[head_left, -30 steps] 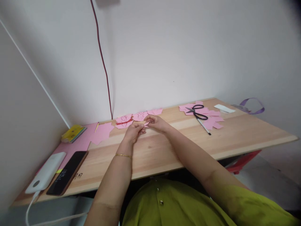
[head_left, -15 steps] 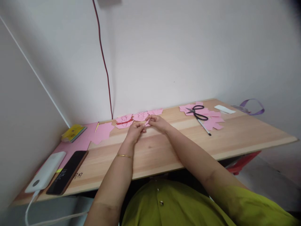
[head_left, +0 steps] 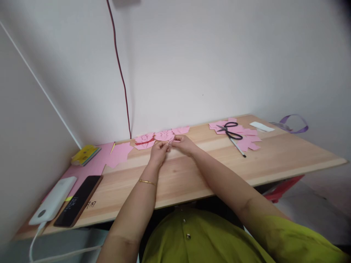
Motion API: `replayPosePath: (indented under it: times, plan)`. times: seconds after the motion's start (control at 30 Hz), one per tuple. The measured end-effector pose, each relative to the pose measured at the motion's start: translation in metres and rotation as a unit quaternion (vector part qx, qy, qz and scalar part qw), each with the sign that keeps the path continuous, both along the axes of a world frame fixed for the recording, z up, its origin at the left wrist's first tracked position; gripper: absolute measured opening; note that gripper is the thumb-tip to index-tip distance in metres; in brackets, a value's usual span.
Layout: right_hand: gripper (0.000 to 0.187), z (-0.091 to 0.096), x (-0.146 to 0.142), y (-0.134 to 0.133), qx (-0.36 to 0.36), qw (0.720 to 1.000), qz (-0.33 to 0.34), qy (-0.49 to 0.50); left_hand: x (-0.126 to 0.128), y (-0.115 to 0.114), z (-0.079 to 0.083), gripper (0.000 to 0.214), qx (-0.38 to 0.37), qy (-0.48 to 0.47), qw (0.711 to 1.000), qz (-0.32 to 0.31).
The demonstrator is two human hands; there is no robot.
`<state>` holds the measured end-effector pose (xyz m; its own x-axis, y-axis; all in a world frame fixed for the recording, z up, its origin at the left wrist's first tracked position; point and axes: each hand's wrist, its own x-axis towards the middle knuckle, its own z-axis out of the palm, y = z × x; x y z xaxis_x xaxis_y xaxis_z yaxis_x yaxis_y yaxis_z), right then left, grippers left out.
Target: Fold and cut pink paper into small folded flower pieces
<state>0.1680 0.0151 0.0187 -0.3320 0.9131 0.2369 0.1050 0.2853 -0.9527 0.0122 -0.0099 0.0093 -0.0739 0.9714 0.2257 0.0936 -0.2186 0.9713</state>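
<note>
L hand [head_left: 159, 151], R hand [head_left: 184, 144]: both grips pinched on pink paper pc [head_left: 171, 141], left of scissors [head_left: 233, 135]. Pink scraps [head_left: 248, 139] under scissors.

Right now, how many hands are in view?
2: the left hand and, just right of it, the right hand, both pinching a small pink paper piece over the wooden table. Parts of both are hidden.
</note>
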Motion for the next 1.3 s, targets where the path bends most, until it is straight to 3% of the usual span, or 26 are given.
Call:
replayPosePath:
  times: [0.37, 0.57, 0.73, 1.0, 1.3]
  plan:
    - [0.03, -0.005, 0.001, 0.003, 0.02, 1.0, -0.018, 0.006, -0.003, 0.001, 0.001, 0.015, 0.021, 0.07, 0.997, -0.038]
    - [0.021, -0.007, 0.0, 0.006, 0.046, 0.999, 0.004, 0.026, -0.003, -0.001, 0.001, 0.015, 0.005, 0.081, 0.995, -0.051]
    - [0.025, -0.005, 0.002, 0.008, 0.053, 0.998, 0.018, 0.002, -0.003, -0.002, 0.0, 0.02, -0.022, 0.071, 0.996, -0.051]
    - [0.041, 0.001, 0.0, 0.002, 0.077, 0.995, -0.041, -0.046, -0.005, -0.005, 0.01, 0.016, 0.034, 0.138, 0.989, -0.046]
    - [0.03, -0.001, 0.0, 0.004, 0.048, 0.998, -0.047, 0.011, -0.006, -0.006, 0.015, 0.007, 0.014, 0.173, 0.984, -0.038]
